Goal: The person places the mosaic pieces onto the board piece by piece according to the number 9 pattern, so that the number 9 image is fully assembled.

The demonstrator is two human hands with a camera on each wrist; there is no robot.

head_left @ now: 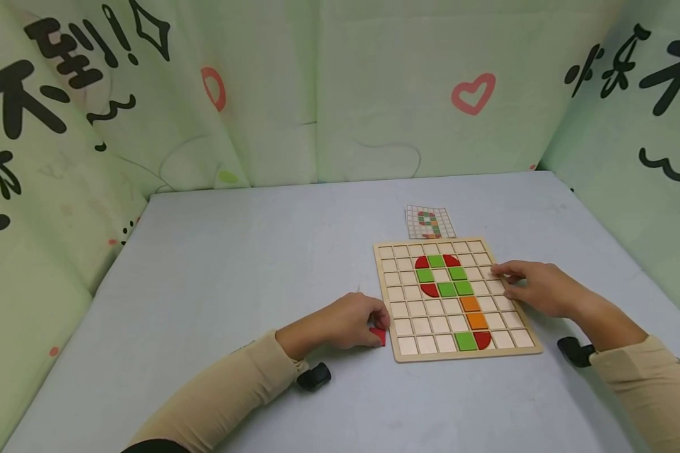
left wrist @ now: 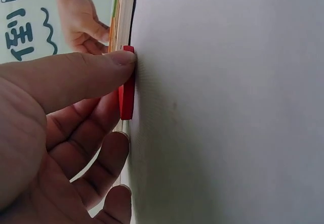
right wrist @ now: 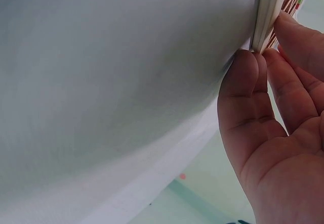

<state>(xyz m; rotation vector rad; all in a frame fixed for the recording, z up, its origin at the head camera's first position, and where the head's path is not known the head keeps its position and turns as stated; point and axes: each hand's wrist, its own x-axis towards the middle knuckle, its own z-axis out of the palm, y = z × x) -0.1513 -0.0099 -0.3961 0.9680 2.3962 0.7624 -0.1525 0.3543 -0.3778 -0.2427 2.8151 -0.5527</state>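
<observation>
A wooden grid board [head_left: 464, 357] lies on the table, with green squares [head_left: 466, 341], orange squares [head_left: 477, 321] and round-cornered red tiles [head_left: 483, 340] in some of its cells. Just off its left edge, my left hand [head_left: 351, 321] pinches a red tile [left wrist: 127, 90] between thumb and fingers, low over the tabletop. The tile's full outline is partly hidden by the fingers. On the opposite side my right hand [head_left: 546, 288] holds the board's right rim, thumb at the top face and fingertips against the outer side, as the right wrist view shows.
A small printed card [head_left: 429, 222] with a coloured grid pattern lies behind the board's far edge. Pale green curtains [head_left: 385, 94] with black lettering and hearts enclose the white table [head_left: 249, 251] at the back and sides. Black wrist devices [head_left: 314, 377] sit below both wrists.
</observation>
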